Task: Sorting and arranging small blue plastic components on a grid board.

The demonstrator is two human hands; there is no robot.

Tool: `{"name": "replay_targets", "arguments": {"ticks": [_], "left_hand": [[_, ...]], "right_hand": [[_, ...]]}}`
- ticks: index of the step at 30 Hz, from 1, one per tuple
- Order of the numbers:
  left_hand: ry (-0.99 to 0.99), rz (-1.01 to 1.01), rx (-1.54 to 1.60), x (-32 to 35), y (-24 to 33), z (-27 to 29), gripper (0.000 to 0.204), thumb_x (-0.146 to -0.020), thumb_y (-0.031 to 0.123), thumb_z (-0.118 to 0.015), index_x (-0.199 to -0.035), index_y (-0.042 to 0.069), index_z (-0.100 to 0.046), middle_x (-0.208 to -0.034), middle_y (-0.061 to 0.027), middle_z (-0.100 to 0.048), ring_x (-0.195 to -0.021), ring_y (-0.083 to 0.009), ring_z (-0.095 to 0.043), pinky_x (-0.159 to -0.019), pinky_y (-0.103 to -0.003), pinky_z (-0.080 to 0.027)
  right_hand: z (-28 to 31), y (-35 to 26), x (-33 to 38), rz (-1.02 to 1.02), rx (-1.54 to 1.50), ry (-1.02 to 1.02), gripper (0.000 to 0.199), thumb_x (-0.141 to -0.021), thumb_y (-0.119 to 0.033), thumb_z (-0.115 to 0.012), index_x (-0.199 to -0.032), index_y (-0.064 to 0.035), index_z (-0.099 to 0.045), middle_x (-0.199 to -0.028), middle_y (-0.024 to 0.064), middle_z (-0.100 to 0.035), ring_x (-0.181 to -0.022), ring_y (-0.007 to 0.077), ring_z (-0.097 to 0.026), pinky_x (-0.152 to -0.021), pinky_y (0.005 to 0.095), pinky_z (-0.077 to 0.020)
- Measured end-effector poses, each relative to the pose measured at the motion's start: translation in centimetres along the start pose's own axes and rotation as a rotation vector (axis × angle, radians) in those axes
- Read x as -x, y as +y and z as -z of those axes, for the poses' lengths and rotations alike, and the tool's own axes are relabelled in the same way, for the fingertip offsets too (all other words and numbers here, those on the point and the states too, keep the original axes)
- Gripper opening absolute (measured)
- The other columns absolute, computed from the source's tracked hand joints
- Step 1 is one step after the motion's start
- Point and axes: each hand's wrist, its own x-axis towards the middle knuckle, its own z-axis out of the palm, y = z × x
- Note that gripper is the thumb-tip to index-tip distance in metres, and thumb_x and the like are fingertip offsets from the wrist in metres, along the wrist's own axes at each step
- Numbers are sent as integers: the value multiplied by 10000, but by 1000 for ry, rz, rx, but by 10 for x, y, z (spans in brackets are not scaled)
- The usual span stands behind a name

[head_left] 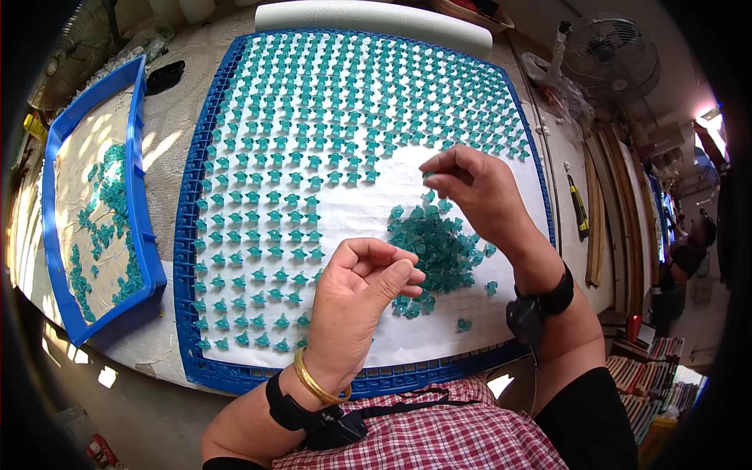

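Note:
A large blue tray (190, 235) lined with white paper holds rows of small teal plastic pieces (313, 133) set upright. A loose pile of the same teal pieces (435, 243) lies on the paper at the right. My right hand (482, 192) hovers above the pile and pinches one small teal piece (428, 175) between thumb and fingertips. My left hand (360, 301) is over the tray's near part, fingers curled in; whether it holds a piece I cannot tell. Both wrists wear black bands, the left also a gold bangle.
A second, smaller blue tray (143, 235) at the left holds scattered teal pieces (110, 204). A white roll (376, 19) lies behind the big tray. Fans stand at the far left (74, 47) and far right (611, 55). Wooden slats (599, 211) and another person (689, 254) are at the right.

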Motion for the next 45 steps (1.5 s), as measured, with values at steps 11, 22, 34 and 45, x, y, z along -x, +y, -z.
{"name": "replay_targets", "arguments": {"ticks": [11,22,34,45], "left_hand": [[-237,206,-216,7,-7,0,200,-1039,94,-656,-1197,-3,-581,-1088,-114,-695,-969,-164,-706,-865,-310,-601],[-421,-234,-982,9,-4,-6,215,-944,113,-736,-1124,26,-656,-1040,-117,-677,-937,-255,-682,-821,-348,-558],[-501,-445,-1076,5,-8,-7,218,-911,97,-762,-1098,48,-659,-1057,-125,-672,-991,-316,-648,-867,-401,-522],[-492,-430,-1055,5,-5,-7,183,-920,92,-746,-1077,48,-661,-1028,-125,-676,-960,-313,-650,-841,-397,-522]], "right_hand": [[-23,54,-58,328,367,108,91,-869,-40,-757,-951,-6,-738,-926,171,-710,-876,352,-705,-797,417,-566],[-14,38,-49,277,372,128,119,-903,-53,-737,-1017,-23,-755,-960,153,-695,-894,328,-712,-807,401,-569],[18,35,-13,290,393,-335,217,-862,28,-743,-1067,-37,-769,-1055,133,-693,-979,314,-690,-859,394,-565],[1,54,-35,184,336,122,97,-885,-46,-750,-969,1,-740,-934,172,-716,-885,336,-711,-799,408,-566]]}}
